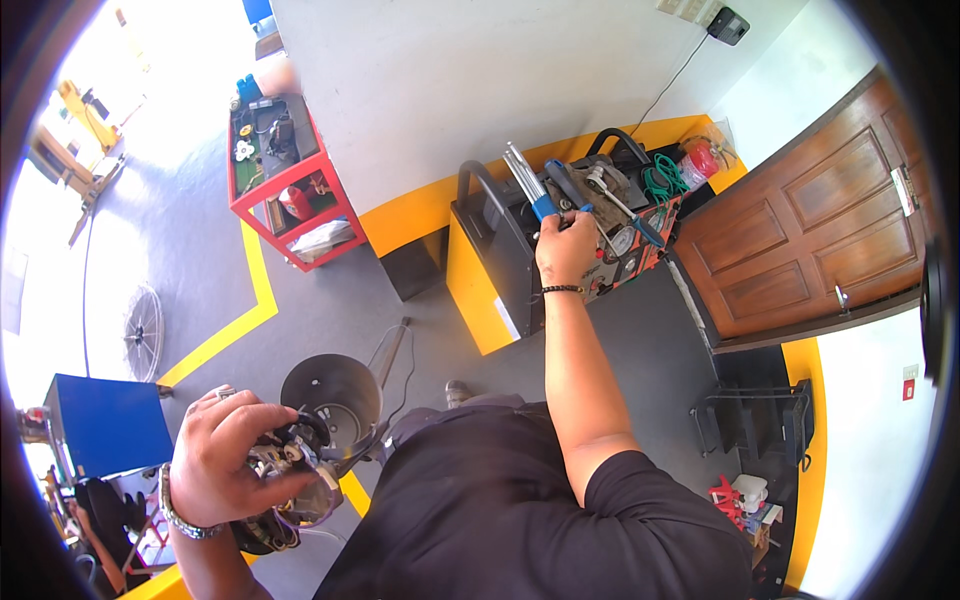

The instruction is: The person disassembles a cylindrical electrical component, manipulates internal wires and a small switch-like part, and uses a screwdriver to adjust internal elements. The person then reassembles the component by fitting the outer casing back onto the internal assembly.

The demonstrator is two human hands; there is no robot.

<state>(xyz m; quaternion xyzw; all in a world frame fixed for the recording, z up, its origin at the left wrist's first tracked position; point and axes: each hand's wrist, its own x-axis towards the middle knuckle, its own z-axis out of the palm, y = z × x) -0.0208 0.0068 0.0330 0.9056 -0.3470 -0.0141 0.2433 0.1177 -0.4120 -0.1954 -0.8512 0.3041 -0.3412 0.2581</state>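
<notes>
My left hand [228, 455] is closed on a mechanical part with wires [290, 460], whose dark and metal pieces show past my fingers. Beside and beyond it stands a dark open cylinder [332, 395], its inside visible. Stretched forward, my right hand [568, 245] pinches a blue holder with long silver rods [530, 182], over the top of a machine cart [500, 250]. On the cart near that hand lie a blue-handled screwdriver [640, 225], another dark-blue-handled tool [568, 182] and a brown cloth [600, 180].
Green cord [662, 178] lies coiled at the cart's far right. A red tool trolley [330, 175] stands against the wall at far left. A blue cabinet [110, 425] is at left. To the right are a wooden door [800, 210] and a black step stand [755, 425].
</notes>
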